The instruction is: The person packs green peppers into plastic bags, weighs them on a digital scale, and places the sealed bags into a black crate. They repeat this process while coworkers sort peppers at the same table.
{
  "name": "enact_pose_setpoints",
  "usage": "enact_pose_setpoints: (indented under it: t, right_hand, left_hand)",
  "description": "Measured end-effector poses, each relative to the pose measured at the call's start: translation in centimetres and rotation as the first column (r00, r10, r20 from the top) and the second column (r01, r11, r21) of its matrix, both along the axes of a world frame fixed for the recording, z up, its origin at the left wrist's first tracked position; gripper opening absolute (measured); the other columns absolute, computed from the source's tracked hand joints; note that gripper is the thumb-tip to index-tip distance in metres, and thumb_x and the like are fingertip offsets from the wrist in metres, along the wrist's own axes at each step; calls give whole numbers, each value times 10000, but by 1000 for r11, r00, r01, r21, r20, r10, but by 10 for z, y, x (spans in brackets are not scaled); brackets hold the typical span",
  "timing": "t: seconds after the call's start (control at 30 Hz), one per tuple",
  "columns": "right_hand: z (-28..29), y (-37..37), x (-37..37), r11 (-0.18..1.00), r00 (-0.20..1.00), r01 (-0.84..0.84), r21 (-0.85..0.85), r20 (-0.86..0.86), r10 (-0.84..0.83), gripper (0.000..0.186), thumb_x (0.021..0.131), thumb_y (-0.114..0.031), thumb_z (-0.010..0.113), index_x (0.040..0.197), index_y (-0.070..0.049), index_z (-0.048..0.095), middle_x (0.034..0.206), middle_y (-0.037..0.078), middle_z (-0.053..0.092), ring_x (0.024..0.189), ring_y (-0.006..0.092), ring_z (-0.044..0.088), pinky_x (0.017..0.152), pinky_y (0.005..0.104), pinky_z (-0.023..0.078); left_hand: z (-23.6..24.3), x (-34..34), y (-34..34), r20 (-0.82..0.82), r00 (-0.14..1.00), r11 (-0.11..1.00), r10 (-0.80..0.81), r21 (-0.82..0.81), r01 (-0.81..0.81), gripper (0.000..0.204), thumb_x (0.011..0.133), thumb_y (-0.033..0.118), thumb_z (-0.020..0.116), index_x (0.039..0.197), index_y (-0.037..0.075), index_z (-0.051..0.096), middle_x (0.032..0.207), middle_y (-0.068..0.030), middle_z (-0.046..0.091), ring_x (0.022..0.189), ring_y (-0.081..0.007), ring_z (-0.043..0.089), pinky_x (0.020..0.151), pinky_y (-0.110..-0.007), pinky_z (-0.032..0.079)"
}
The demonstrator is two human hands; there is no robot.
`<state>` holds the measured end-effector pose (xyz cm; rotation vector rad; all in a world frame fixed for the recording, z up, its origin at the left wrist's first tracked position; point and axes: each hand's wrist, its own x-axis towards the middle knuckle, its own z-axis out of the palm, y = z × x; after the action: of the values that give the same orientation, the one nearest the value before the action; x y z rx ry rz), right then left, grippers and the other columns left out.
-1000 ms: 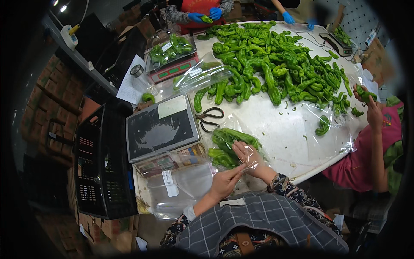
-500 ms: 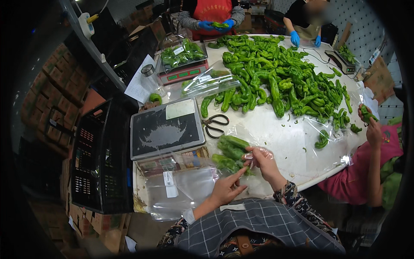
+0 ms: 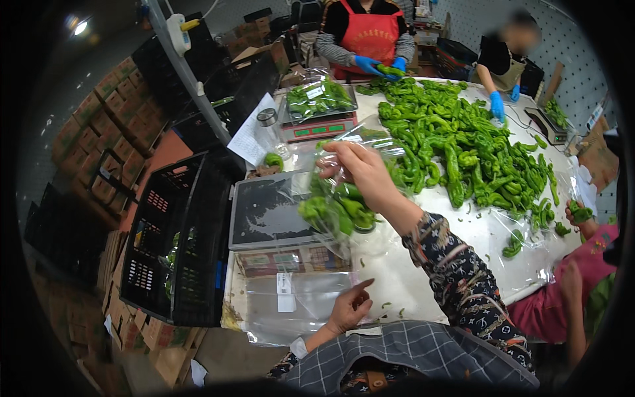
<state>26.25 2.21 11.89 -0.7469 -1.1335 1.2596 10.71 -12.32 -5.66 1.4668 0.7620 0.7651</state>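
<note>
My right hand (image 3: pixel 362 173) pinches the top of a clear plastic bag of green peppers (image 3: pixel 338 215) and holds it up. The bag hangs by the right edge of a black-topped scale (image 3: pixel 274 205); whether it touches the scale I cannot tell. Lower down, my left hand (image 3: pixel 348 309) holds nothing, its fingers apart. Beside it lie flat, clear plastic bags (image 3: pixel 311 301) with a white label (image 3: pixel 286 291). The scissors are mostly hidden behind the held bag. A large heap of loose green peppers (image 3: pixel 450 145) covers the far part of the white table (image 3: pixel 423 264).
Black crates (image 3: pixel 175 241) stand at the left. Behind my scale are a glass jar (image 3: pixel 270 129), papers (image 3: pixel 248 135) and a red scale (image 3: pixel 317 129) bearing bagged peppers. Two gloved co-workers (image 3: pixel 380 63) (image 3: pixel 506 79) stand across the table; another, in pink (image 3: pixel 562 284), is at the right.
My right hand has lifted the bag of peppers off the table and up to the left, towards the scale. My left hand has come away from the bag. The view has shifted.
</note>
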Motion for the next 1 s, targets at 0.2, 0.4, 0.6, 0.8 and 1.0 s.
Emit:
enact_pose_setpoints:
  t: [0.2,0.4,0.6,0.8,1.0]
  right_hand:
    - [-55,57,-36,929,968,-250,-273,-82,236,456,919,-347,399,1191,19,423,1080,131,557,936,172,554,734,284,476]
    - [-82,30,12,883,815,-407,-233,344,466,400,895,-338,448,1033,14,578,885,57,625,773,106,571,670,235,461]
    - [-125,43,119,919,880,327,-219,426,-211,213,836,-201,552,904,-6,600,820,66,622,716,102,577,624,220,445]
    - [-195,50,161,844,-351,331,422,885,-305,599,636,-205,703,1175,-60,485,1141,75,522,1098,252,437,888,410,344]
    - [-197,38,171,860,-358,357,365,904,-235,570,630,-220,692,1144,-61,504,1071,76,542,1005,257,461,829,420,348]
  left_hand:
    - [-2,-4,6,-162,987,983,15,184,15,293,777,113,596,1061,43,588,577,-47,508,479,-104,459,479,-237,387]
    - [-6,-14,9,-163,984,954,73,299,-21,267,772,58,585,1038,44,601,732,-80,588,551,-112,517,505,-227,417]
    - [-21,-10,13,-226,973,938,53,345,29,234,792,139,578,1017,88,615,697,-60,592,538,-149,537,513,-258,430]
    - [-20,-8,17,-238,971,945,30,324,51,213,797,154,568,998,106,620,661,-56,583,527,-170,534,498,-276,419]
    - [-25,-8,17,-225,973,918,59,395,36,212,801,143,558,1003,113,616,686,-64,579,562,-190,548,515,-286,425]
